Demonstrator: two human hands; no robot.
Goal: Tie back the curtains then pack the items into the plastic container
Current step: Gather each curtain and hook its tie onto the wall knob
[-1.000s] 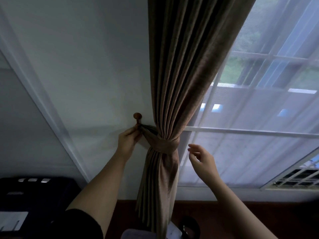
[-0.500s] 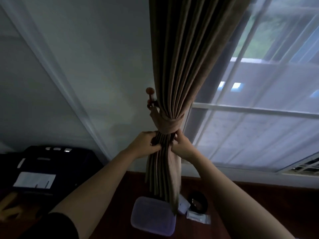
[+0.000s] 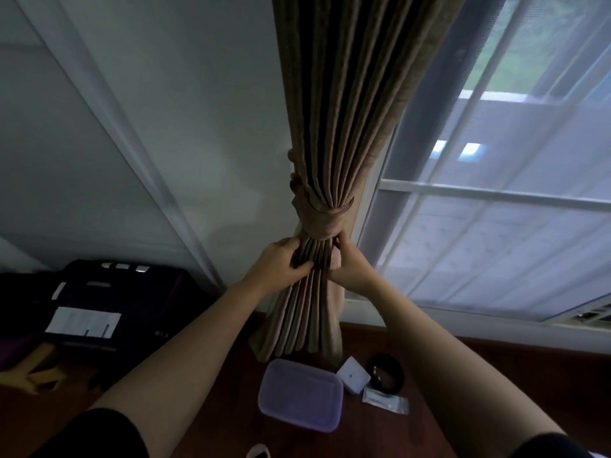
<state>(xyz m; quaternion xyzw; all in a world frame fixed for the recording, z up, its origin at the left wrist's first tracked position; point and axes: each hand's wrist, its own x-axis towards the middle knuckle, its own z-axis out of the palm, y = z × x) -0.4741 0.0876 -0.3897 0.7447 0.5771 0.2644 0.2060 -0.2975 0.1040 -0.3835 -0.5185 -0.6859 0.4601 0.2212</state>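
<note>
The brown curtain [image 3: 334, 104] hangs in deep, even pleats beside the window [image 3: 496, 233] and is gathered tight at its waist by a matching fabric tieback [image 3: 319, 216], whose left end runs back toward the wall; the hook there is almost wholly hidden behind the cloth. Just beneath the band both hands clutch the bunched folds: the left hand [image 3: 281, 262] curls its fingers around the pleats from the left, and the right hand [image 3: 350, 271] pinches them from the right, its fingertips buried in the fabric. Below the band the curtain flares out, its hem ending just above a dark wooden surface [image 3: 211, 391]. There the plastic container [image 3: 301, 395] lies, pale and translucent with its lid on, its contents impossible to make out. Just to its right sit a small white box [image 3: 353, 375], a black round object [image 3: 387, 375] and a clear packet [image 3: 385, 398], all too dim to identify. At the left a black case [image 3: 132, 302] carries a white label [image 3: 82, 322] whose print is too blurred to read.
</note>
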